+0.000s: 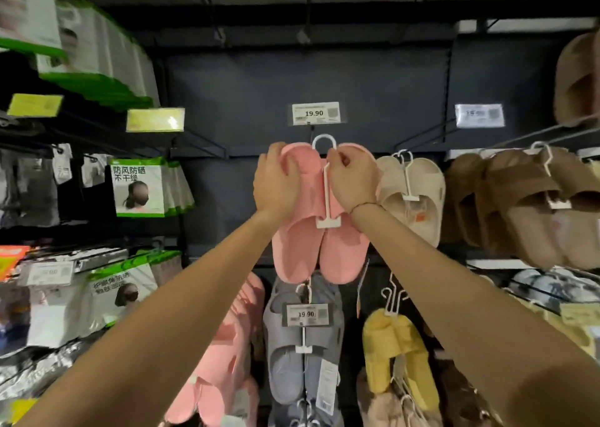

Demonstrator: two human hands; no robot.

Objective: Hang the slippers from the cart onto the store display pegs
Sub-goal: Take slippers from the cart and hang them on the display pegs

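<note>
Both hands are up at the rack with the pair of pink foam slippers on a white plastic hanger: left hand curled round the left slipper's top, right hand pinching the hanger stem just under its hook. The hook sits right below the white 19.90 price tag, so it looks about on the peg, though I can't tell if it's seated. The cart's out of view. Beige slippers hang close to the right of that tag, grey ones below.

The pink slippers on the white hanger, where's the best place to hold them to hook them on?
Judging by shape, grip the pink slippers by their upper halves from both sides, as the left hand and right hand do, leaving the white hanger's hook free on top.
</note>
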